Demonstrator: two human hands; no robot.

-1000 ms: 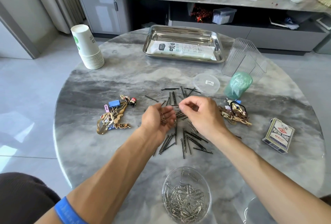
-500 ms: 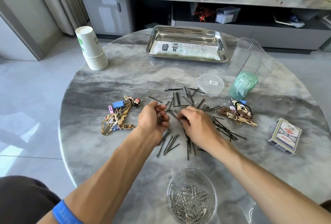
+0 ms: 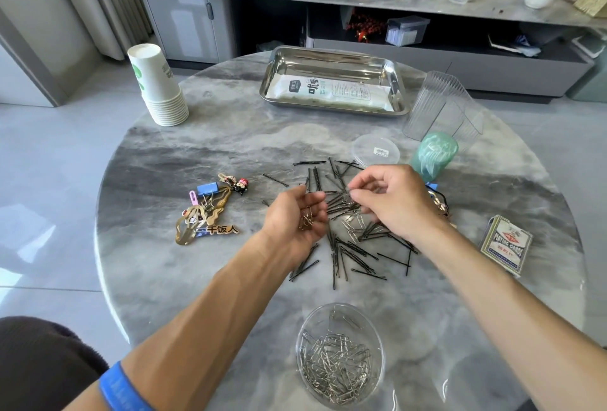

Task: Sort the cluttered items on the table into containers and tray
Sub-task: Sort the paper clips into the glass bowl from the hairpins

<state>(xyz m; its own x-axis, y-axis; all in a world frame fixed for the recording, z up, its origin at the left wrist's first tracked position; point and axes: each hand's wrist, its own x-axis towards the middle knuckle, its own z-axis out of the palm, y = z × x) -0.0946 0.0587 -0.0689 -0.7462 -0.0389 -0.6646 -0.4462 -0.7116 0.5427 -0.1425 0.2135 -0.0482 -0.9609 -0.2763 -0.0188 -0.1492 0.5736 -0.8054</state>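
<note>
1. Paper clips [image 3: 306, 218]: a small bunch lies in the cupped palm of the left hand [image 3: 295, 220], whose fingers curl loosely round them. More silver clips [image 3: 353, 229] lie loose on the bench [image 3: 164, 279], mixed into the pile of black hairpins [image 3: 348, 246] at its middle.
2. The right hand [image 3: 392, 202] hovers over that pile just beside the left, thumb and forefinger pinched together. It seems to hold one small clip at the fingertips [image 3: 353, 194], though the thing is too small to be sure.
3. Step in hand, as I judge it: picking paper clips out from among the hairpins and gathering them in the left palm.
4. The round clear container [image 3: 340, 354] at the near edge already holds a heap of paper clips, so it is the likely place for this handful.
5. The next move calls for passing the pinched clip into the left palm, then fine pinching at the remaining silver clips without dragging hairpins along. Once the palm is full, it must be tipped over the container without spilling.
6. Further out: a clear lid [image 3: 376, 151] beyond the pile, a teal cup [image 3: 433, 156] and clear ribbed tumblers [image 3: 440, 105] to the right, and a steel tray [image 3: 335, 62] holding a white packet [image 3: 328, 90] at the far side.
7. Still unsorted: decorative clips and a blue binder clip [image 3: 207, 187] on the left, and a pack of playing cards [image 3: 507, 244] on the right.
</note>
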